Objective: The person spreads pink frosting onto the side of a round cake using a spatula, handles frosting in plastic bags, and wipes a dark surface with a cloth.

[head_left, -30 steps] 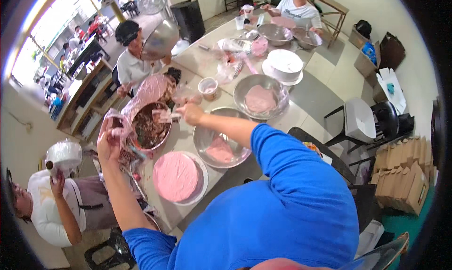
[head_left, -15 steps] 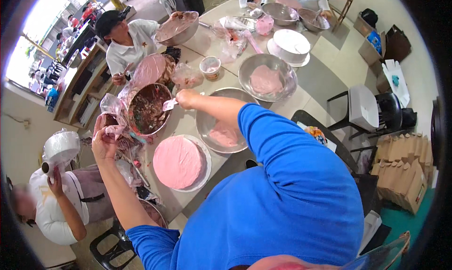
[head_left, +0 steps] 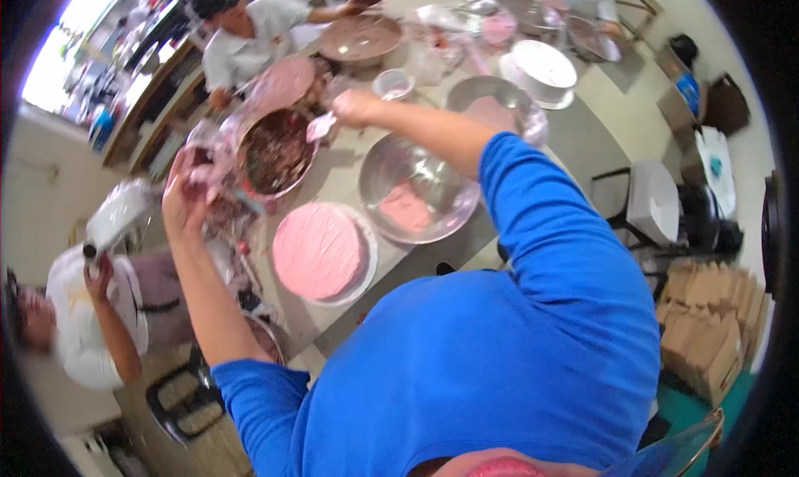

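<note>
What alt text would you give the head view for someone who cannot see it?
A person in a blue top reaches over a table, left hand gripping crumpled clear plastic wrap beside a bowl of dark brown mixture, right hand holding a pink-smeared scraper above it. A round pink cake and a steel bowl sit nearer; other people work around.

A plain bright blue short-sleeved top (head_left: 499, 369) is worn, with no print or marking seen on it. Both sleeves are ended above the elbows, and the forearms, left hand (head_left: 185, 196) and right hand (head_left: 354, 106) are left bare.
</note>
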{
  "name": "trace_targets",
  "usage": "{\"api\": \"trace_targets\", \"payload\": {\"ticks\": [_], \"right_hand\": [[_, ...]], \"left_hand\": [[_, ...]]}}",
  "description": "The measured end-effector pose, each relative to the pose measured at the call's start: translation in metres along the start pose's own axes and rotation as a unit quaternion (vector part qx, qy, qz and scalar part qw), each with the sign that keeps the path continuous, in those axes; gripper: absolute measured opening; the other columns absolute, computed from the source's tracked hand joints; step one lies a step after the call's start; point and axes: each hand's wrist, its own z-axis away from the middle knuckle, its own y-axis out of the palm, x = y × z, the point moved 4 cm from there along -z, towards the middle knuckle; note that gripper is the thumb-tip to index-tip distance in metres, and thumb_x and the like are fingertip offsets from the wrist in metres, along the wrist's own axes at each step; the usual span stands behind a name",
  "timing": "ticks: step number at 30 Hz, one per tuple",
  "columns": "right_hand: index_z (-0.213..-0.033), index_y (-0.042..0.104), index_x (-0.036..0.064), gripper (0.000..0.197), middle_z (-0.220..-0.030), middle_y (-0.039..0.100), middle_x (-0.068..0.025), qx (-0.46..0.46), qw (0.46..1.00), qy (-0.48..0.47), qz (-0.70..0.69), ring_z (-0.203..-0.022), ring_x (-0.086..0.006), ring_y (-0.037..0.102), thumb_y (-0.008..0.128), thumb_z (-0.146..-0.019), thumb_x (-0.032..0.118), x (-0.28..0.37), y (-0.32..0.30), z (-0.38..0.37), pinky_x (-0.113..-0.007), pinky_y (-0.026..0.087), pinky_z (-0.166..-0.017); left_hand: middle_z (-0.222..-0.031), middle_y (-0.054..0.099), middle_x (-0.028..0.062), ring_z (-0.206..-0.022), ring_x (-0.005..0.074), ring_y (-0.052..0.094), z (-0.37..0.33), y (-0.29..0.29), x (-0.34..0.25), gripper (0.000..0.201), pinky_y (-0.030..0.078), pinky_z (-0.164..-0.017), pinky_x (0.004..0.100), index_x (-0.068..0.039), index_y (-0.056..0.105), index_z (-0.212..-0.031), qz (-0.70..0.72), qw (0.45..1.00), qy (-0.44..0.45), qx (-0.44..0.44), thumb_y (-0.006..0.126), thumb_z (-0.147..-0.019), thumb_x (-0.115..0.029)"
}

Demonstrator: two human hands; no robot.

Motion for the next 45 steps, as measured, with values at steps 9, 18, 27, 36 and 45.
{"api": "trace_targets", "payload": {"ticks": [9, 18, 27, 36, 45], "right_hand": [[-0.085, 0.066, 0.0058, 0.019, -0.093, 0.063, -0.0133, -0.051, 0.996, -0.028, 0.068, -0.086, -0.0285, 0.061, 0.058, -0.071, 0.014, 0.031, 0.001, -0.025, -0.039, 0.049, -0.072], [-0.071, 0.067, 0.015, 0.014, -0.076, 0.066, -0.0046, -0.015, 0.957, -0.136, 0.254, -0.071, -0.0198, 0.062, 0.054, -0.071, 0.018, 0.088, 0.03, -0.051, -0.038, 0.038, -0.064], [-0.071, 0.067, 0.0178, 0.015, -0.075, 0.064, -0.0037, -0.078, 0.948, -0.173, 0.256, -0.077, -0.0206, 0.06, 0.053, -0.072, 0.023, 0.076, 0.061, -0.048, -0.043, 0.034, -0.075], [-0.099, 0.061, 0.0069, 0.028, -0.083, 0.061, -0.0049, -0.14, 0.952, -0.165, -0.218, -0.08, -0.0181, 0.057, 0.063, -0.073, 0.016, 0.041, -0.017, 0.022, -0.033, 0.041, -0.08], [-0.115, 0.043, 0.001, 0.047, -0.089, 0.057, -0.0048, -0.054, 0.657, -0.072, -0.748, -0.079, -0.01, 0.054, 0.065, -0.073, 0.009, 0.065, -0.043, 0.074, -0.023, 0.043, -0.068]], "left_hand": [[-0.115, 0.053, 0.0132, -0.073, 0.0136, 0.057, 0.01, -0.003, -0.016, 0.047, 0.047, -0.066, 0.0237, 0.001, 0.041, -0.123, -0.016, 0.999, 0.023, -0.043, 0.044, -0.076, 0.003], [-0.119, 0.051, 0.0138, -0.088, 0.0167, 0.059, 0.014, 0.0, -0.01, 0.048, 0.047, -0.077, 0.028, 0.001, 0.042, -0.122, 0.042, 0.998, 0.003, -0.045, 0.042, -0.074, 0.004], [-0.114, 0.052, 0.0157, -0.082, 0.0215, 0.059, 0.006, 0.029, 0.016, 0.049, 0.05, -0.075, 0.0332, 0.003, 0.042, -0.12, 0.106, 0.991, -0.048, 0.059, 0.043, -0.071, 0.005], [-0.096, 0.057, 0.0135, -0.076, 0.0181, 0.058, -0.004, 0.07, 0.045, 0.045, 0.048, -0.074, 0.0302, 0.002, 0.044, -0.119, 0.157, 0.982, -0.103, 0.036, 0.043, -0.074, 0.004], [-0.1, 0.057, 0.0118, -0.072, 0.0143, 0.057, -0.002, 0.114, 0.066, 0.043, 0.048, -0.068, 0.0265, 0.001, 0.043, -0.12, 0.091, 0.991, -0.093, 0.03, 0.046, -0.077, 0.002]]}}
